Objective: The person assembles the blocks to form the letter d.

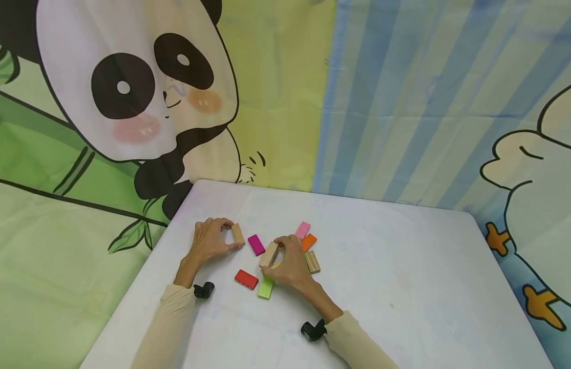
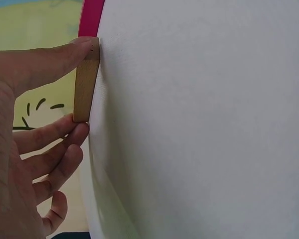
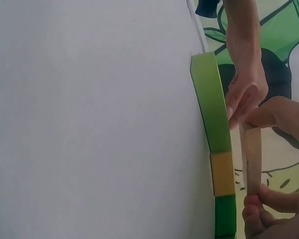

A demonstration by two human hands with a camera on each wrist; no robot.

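My left hand (image 1: 209, 240) pinches a plain wooden block (image 1: 237, 233) by its ends at the left of the group. In the left wrist view, the thumb presses one end of that block (image 2: 85, 89) and the fingertips touch the other. A second plain wooden block (image 1: 269, 254) is held between the thumb and fingers of my right hand (image 1: 292, 264). The right wrist view shows this block (image 3: 252, 159) gripped at both ends, apart from the light green block (image 3: 212, 102). Part of a yellow piece is hidden under the right hand.
A magenta block (image 1: 256, 245) lies between the hands, with a red block (image 1: 246, 279) nearer me. Beyond the right hand are pink (image 1: 302, 229) and orange (image 1: 309, 242) blocks, and wooden blocks (image 1: 313, 261) beside a green edge. All rest on the white table (image 1: 405, 277).
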